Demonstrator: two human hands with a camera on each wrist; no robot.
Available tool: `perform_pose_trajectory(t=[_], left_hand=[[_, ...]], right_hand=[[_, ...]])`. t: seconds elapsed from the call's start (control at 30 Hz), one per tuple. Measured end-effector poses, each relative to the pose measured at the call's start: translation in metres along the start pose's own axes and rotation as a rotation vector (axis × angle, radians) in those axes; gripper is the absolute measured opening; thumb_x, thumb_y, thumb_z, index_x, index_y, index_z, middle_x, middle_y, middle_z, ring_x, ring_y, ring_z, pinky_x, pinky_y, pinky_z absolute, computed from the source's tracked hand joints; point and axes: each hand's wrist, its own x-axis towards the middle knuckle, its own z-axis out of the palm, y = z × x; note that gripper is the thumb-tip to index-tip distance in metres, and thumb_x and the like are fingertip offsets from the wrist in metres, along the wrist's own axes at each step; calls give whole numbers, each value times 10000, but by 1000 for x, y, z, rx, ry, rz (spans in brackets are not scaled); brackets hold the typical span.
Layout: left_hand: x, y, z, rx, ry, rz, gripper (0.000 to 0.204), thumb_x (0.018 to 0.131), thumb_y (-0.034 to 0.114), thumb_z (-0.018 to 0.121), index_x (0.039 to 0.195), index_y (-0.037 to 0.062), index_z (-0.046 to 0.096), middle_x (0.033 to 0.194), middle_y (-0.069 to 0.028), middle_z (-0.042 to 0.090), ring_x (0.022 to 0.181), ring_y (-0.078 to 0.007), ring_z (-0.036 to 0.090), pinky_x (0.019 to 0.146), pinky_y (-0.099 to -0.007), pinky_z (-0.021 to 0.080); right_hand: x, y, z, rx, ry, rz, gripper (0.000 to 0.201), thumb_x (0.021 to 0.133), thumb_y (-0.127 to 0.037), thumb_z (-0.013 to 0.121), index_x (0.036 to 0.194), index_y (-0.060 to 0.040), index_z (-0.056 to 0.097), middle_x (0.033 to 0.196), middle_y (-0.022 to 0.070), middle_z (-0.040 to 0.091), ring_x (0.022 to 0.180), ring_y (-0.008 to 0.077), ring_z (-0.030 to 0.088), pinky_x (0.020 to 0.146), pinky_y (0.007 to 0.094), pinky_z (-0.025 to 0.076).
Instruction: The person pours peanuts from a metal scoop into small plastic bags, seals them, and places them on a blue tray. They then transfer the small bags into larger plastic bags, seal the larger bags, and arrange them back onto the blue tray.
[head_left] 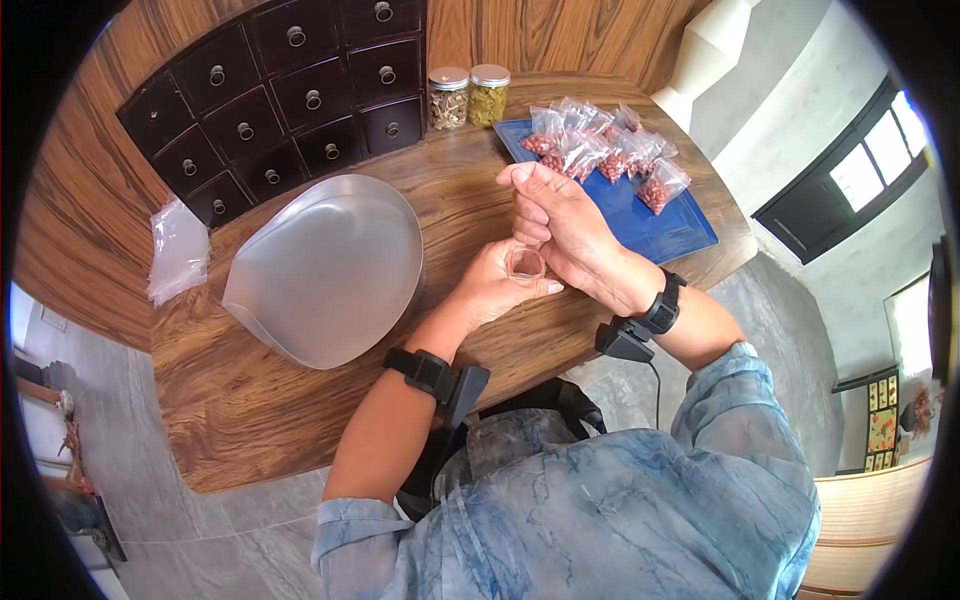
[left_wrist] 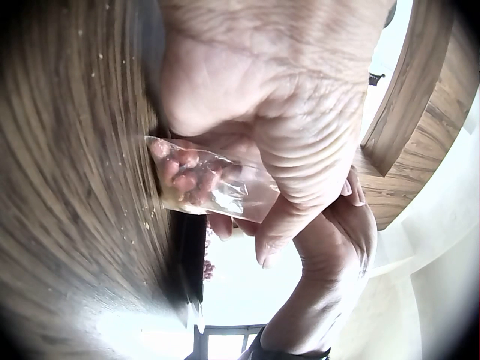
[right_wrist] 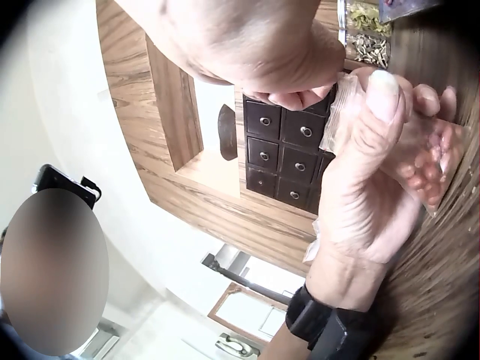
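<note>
One small clear bag (left_wrist: 191, 176) of reddish pieces sits in the left hand (head_left: 490, 285), whose thumb and fingers bend round it; its mouth gapes upward in the head view, and its filled end hangs down close to the wooden table (head_left: 250, 410), though whether it touches the wood I cannot tell. Just beside it, between one and two o'clock, is the right hand (head_left: 568, 228), wrist bent and fingers curled in towards the palm; whether they have hold of the bag's edge cannot be made out. With the held bag as the dial's centre in the head view, a blue tray (head_left: 685, 232) lies between one and two o'clock, bearing a heap of filled bags (head_left: 660, 186) with similar reddish contents. Between eleven and twelve stand two lidded jars, a jar of greyish-brown pieces (head_left: 449, 103) and a jar of yellow-green ones (head_left: 488, 100), next to each other. At ten o'clock is a dark drawer cabinet (head_left: 290, 105); at nine, a broad metal pan (head_left: 330, 270) and, beyond it, some clear plastic (head_left: 180, 250).
</note>
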Motion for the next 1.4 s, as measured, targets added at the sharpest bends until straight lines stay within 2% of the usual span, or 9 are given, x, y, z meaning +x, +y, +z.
perform_pose_trajectory(t=[0.2, 0.3, 0.4, 0.43, 0.53, 0.87, 1.0, 1.1, 1.4], left_hand=[[-1, 3, -2, 3, -18, 8, 278, 724, 132, 804, 797, 69, 543, 720, 42, 513, 670, -43, 462, 612, -218, 414], [-3, 7, -1, -33, -20, -8, 271, 727, 109, 796, 795, 69, 536, 727, 43, 521, 676, -46, 472, 623, -213, 421], [-4, 15, -1, 62, 8, -117, 243, 734, -1, 754, 859, 63, 556, 796, 40, 572, 733, -34, 517, 657, -217, 455], [-5, 19, 1, 24, 16, -95, 247, 733, -6, 751, 874, 59, 558, 807, 36, 574, 742, -38, 520, 665, -221, 458], [-6, 22, 6, -97, 7, -51, 265, 733, -19, 743, 918, 48, 565, 838, 25, 581, 770, -51, 531, 692, -231, 466], [-7, 21, 3, -104, -129, -118, 306, 764, 23, 740, 1005, 25, 551, 916, -12, 612, 830, -79, 568, 750, -244, 482], [-10, 25, -1, -199, -213, -209, 331, 804, 91, 723, 1077, 25, 547, 982, -55, 638, 868, -121, 592, 797, -269, 478], [-9, 18, 4, -141, -125, -18, 356, 842, 158, 689, 1137, 25, 541, 1012, -95, 642, 910, -158, 605, 837, -303, 477], [-6, 14, -2, -58, -110, -84, 318, 878, 212, 641, 1109, 10, 560, 972, -98, 633, 911, -167, 603, 830, -303, 483]], right_hand=[[-2, -12, -11, 59, -115, 33, 183, 993, -202, 457, 1008, -40, 542, 604, -61, 320, 512, 48, 250, 470, 191, 245], [-5, -24, -25, -239, -314, 88, 155, 988, -187, 467, 992, -57, 552, 611, -62, 388, 523, 55, 361, 487, 201, 315], [-15, -17, -34, -1067, -432, -360, 149, 980, -176, 479, 1003, -45, 545, 682, -12, 538, 584, 103, 508, 546, 261, 429], [-25, -25, -33, -1220, -446, -321, 139, 957, -158, 503, 1042, -57, 543, 809, 67, 637, 680, 227, 618, 637, 338, 482], [-36, -27, -39, -1471, -492, -182, 157, 942, -163, 509, 1072, -83, 546, 859, 131, 629, 752, 325, 619, 664, 376, 474], [-47, -33, -51, -1524, -600, -145, 235, 895, -148, 468, 1109, -147, 565, 826, 187, 623, 761, 389, 598, 640, 432, 460], [-48, -40, -48, -1547, -507, -180, 182, 916, -173, 464, 1036, -105, 582, 828, 184, 620, 765, 382, 596, 644, 421, 463], [-48, -54, -56, -1482, -352, -364, 142, 928, -180, 498, 962, -77, 589, 831, 180, 619, 765, 389, 587, 660, 413, 471], [-14, -89, -136, -1507, 325, -155, 182, 889, -153, 522, 939, -17, 632, 711, 174, 609, 711, 258, 631, 628, 346, 465]])
